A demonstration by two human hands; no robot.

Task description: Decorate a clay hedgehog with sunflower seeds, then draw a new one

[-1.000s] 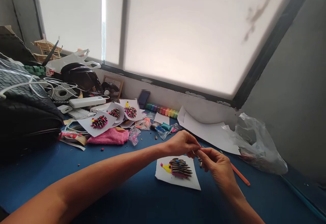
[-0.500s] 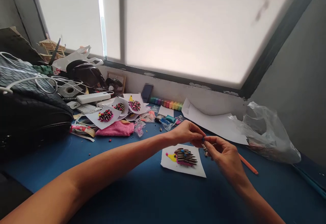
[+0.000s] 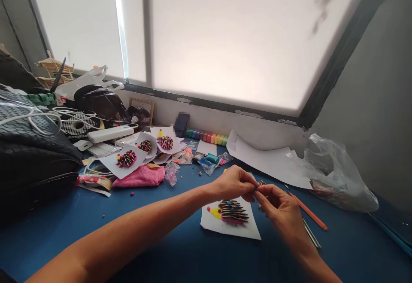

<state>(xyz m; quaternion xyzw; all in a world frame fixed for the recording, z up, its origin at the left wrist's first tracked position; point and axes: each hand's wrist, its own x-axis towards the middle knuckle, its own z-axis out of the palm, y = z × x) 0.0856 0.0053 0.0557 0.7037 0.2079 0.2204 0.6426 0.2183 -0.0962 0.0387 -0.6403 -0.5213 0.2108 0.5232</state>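
My left hand (image 3: 236, 183) and my right hand (image 3: 279, 202) meet above the table, fingertips pinched together. Between them is a tiny piece of blue modelling clay (image 3: 256, 189), mostly covered by the fingers. Just below and to the left lies a white paper card (image 3: 214, 227). On it sits a hedgehog figure (image 3: 234, 212) with a yellow clay face, a pink nose, a pink underside and dark striped seeds as spines. Several blue clay dots rest among those spines. Some seeds (image 3: 260, 205) show partly behind my right fingers.
Finished-looking hedgehog cards (image 3: 127, 159) lie on the left by a pink cloth (image 3: 140, 176). Clay pots (image 3: 209, 138) line the wall. An orange pen (image 3: 309, 212), silvery sticks (image 3: 311, 234), white sheets (image 3: 267, 159) and a plastic bag (image 3: 341, 180) are to the right; a black bag (image 3: 35, 162) stands far left.
The camera view has tilted slightly up and turned right, so the table items sit lower and further left. Both hands keep pinching the blue clay; silvery sticks now show beside my right wrist.
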